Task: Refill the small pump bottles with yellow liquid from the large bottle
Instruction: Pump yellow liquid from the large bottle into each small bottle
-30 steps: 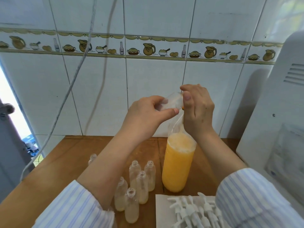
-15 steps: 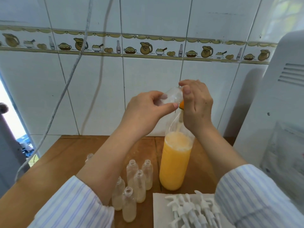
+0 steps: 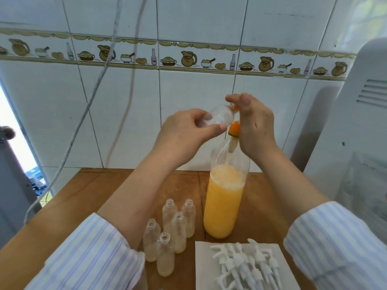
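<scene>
While the large bottle [image 3: 225,204] is standing upright on the wooden counter [image 3: 100,191], holding foamy yellow liquid up to about its shoulder, the left hand [image 3: 184,132] is gripping a small clear bottle [image 3: 219,117] on its side above the large bottle's neck. The small bottle is lying between the left thumb underneath and the curled fingers [image 3: 195,117] over it, its mouth pointing toward the right hand [image 3: 254,126]. The right hand's fingers are curling round something at that mouth; I cannot tell exactly what they are pinching. An orange funnel [image 3: 234,130] is sitting in the large bottle's neck, just below the small bottle and touching the right palm. Five uncapped small bottles [image 3: 178,229] are standing together on the counter left of the large bottle, and white pump heads [image 3: 245,264] are lying on a white sheet [image 3: 203,266] nearby.
</scene>
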